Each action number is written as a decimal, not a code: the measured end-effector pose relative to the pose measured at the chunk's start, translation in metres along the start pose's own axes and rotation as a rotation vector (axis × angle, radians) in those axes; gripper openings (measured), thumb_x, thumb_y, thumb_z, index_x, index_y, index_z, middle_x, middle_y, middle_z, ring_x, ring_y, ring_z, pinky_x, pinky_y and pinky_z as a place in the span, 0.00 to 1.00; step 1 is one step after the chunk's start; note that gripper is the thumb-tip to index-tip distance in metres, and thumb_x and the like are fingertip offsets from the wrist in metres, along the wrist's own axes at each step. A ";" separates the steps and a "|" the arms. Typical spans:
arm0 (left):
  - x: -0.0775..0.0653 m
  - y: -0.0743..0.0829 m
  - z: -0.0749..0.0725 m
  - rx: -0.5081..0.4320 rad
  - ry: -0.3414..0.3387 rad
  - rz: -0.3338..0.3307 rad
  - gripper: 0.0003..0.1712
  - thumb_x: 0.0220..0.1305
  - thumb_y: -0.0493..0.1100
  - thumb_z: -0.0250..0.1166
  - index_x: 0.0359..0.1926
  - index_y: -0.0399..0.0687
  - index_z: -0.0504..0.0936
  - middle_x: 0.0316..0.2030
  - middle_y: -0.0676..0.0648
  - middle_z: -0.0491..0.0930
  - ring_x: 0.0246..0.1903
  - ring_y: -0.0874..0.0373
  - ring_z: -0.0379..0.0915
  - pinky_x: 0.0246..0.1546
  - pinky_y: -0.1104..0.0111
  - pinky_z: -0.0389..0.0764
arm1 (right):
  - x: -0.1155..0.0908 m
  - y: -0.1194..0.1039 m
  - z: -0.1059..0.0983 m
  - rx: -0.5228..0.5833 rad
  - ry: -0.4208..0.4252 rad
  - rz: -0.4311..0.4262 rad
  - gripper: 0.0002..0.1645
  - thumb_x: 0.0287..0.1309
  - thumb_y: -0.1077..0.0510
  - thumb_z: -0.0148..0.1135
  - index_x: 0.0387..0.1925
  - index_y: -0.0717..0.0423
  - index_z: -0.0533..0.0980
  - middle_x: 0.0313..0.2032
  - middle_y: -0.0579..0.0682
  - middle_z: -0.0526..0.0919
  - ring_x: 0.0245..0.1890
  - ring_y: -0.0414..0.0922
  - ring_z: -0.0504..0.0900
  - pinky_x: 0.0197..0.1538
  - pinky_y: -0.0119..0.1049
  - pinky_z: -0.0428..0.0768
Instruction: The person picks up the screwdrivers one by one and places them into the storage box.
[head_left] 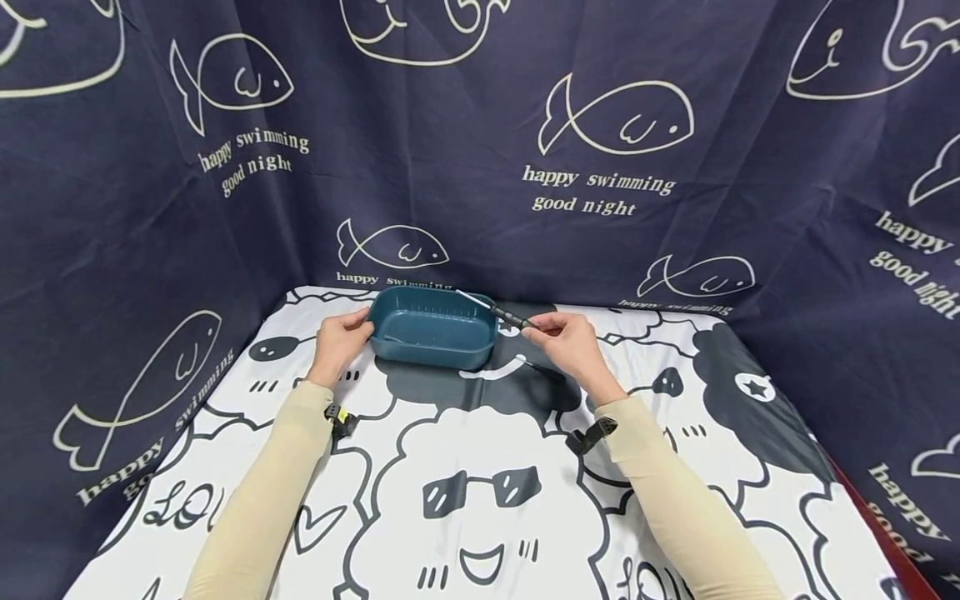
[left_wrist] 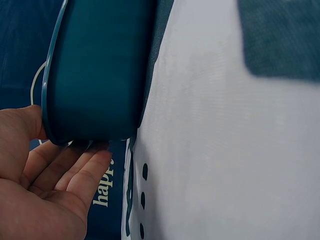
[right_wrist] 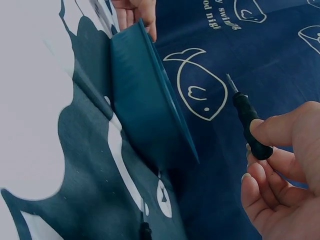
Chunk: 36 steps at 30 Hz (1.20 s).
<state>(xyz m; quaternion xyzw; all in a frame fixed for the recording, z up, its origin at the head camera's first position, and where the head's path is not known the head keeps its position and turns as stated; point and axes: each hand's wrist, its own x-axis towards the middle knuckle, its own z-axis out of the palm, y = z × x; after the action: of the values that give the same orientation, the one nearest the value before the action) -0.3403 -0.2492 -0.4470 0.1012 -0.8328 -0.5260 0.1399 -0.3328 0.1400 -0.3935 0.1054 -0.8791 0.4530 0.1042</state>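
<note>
A dark teal rectangular plastic basin (head_left: 435, 357) sits toward the back of the cloth-covered table. My left hand (head_left: 343, 340) holds its left end, the thumb at the rim (left_wrist: 46, 85) and the fingers against the outer end wall. In my right hand (head_left: 566, 342), a screwdriver (head_left: 512, 317) with a black handle and thin metal shaft is pinched between thumb and fingers. Its shaft points left, overlapping the basin's right back corner in the head view. The right wrist view shows the screwdriver (right_wrist: 246, 120) raised beside the basin. A second black-handled screwdriver (head_left: 543, 371) lies on the cloth below my right hand.
White cloth (head_left: 480, 442) with dark cartoon sheep prints covers the table. Navy fabric (head_left: 480, 167) with fish drawings hangs close behind the basin and along both sides. A black wrist device (head_left: 592, 435) is strapped on the right arm, another (head_left: 341, 419) on the left.
</note>
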 end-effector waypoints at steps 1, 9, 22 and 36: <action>0.000 0.000 0.000 -0.001 0.001 0.000 0.28 0.64 0.44 0.63 0.66 0.49 0.81 0.59 0.42 0.84 0.65 0.50 0.76 0.68 0.58 0.73 | 0.000 0.000 0.002 -0.003 0.003 0.001 0.14 0.59 0.51 0.75 0.44 0.53 0.89 0.38 0.51 0.92 0.38 0.45 0.88 0.39 0.30 0.80; -0.001 -0.001 0.000 -0.003 0.002 -0.007 0.28 0.64 0.44 0.63 0.66 0.49 0.81 0.59 0.42 0.84 0.65 0.50 0.76 0.69 0.58 0.73 | 0.004 -0.001 0.020 -0.008 -0.007 0.001 0.14 0.58 0.51 0.75 0.43 0.53 0.89 0.37 0.50 0.91 0.37 0.46 0.87 0.38 0.33 0.80; -0.002 0.000 0.001 -0.008 0.002 0.000 0.28 0.64 0.43 0.63 0.66 0.48 0.81 0.57 0.41 0.85 0.62 0.48 0.78 0.67 0.57 0.74 | 0.009 -0.012 0.047 -0.004 -0.018 0.003 0.14 0.59 0.51 0.75 0.45 0.52 0.89 0.38 0.49 0.91 0.37 0.45 0.87 0.35 0.34 0.79; 0.000 -0.001 0.000 -0.023 -0.003 -0.006 0.28 0.65 0.43 0.63 0.66 0.49 0.81 0.59 0.42 0.84 0.64 0.49 0.77 0.68 0.59 0.74 | 0.020 -0.023 0.070 -0.052 -0.020 -0.009 0.14 0.60 0.49 0.74 0.44 0.51 0.89 0.35 0.47 0.91 0.36 0.44 0.86 0.36 0.36 0.81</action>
<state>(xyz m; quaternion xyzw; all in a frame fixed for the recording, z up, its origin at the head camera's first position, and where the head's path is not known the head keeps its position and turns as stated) -0.3405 -0.2495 -0.4479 0.1015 -0.8264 -0.5363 0.1382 -0.3515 0.0676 -0.4097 0.1111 -0.8911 0.4285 0.0999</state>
